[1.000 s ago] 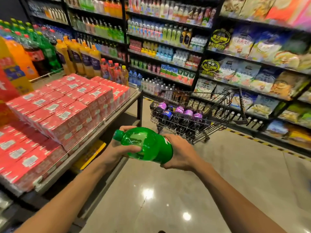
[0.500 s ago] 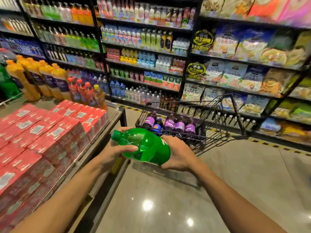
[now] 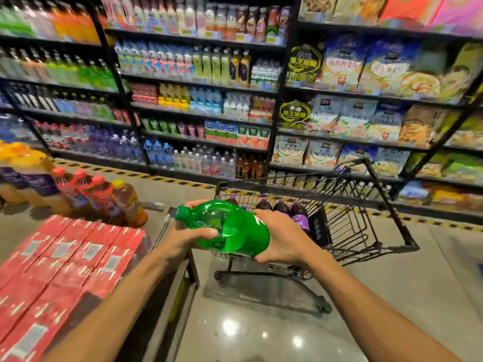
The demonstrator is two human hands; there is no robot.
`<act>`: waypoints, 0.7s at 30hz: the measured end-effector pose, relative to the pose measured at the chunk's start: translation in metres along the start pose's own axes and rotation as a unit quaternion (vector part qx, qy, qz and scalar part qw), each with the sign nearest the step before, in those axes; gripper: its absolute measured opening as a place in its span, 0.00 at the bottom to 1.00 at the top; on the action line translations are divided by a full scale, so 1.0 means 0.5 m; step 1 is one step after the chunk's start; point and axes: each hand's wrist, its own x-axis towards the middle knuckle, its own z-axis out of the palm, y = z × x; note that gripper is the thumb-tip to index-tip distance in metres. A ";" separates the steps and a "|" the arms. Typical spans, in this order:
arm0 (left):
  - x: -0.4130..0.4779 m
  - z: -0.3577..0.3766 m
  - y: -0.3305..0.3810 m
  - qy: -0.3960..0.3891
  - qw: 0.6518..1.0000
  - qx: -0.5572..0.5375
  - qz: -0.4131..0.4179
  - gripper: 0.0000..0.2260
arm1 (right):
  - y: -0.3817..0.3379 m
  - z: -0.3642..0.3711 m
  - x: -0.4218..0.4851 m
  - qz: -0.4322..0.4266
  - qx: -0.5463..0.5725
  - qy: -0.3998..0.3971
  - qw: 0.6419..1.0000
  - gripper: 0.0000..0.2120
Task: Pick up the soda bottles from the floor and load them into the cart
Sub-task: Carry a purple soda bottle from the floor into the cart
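Note:
A large green soda bottle [image 3: 230, 226] lies sideways in both my hands, cap pointing left. My left hand [image 3: 183, 237] wraps its neck end from below. My right hand [image 3: 281, 239] grips its base end. The bottle hangs at the near left rim of a black wire cart [image 3: 366, 220]. Several dark bottles with purple labels [image 3: 295, 212] lie in the cart just behind my right hand, partly hidden by the green bottle.
A low display table [image 3: 162, 231] at my left carries red drink cases [image 3: 73, 259] and upright orange and tea bottles [image 3: 99, 194]. Tall stocked shelves [image 3: 203, 100] line the far side. Polished floor [image 3: 261, 330] stretches below and to the right of the cart.
The cart has come closer and shifted right in view; the red cases slid left. The green bottle stays in both hands and now overlaps the cart's near rim.

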 end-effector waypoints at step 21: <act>0.552 -0.038 0.025 -0.078 0.993 0.058 -0.072 0.39 | 0.265 -0.040 0.395 0.073 0.047 0.003 0.996 0.40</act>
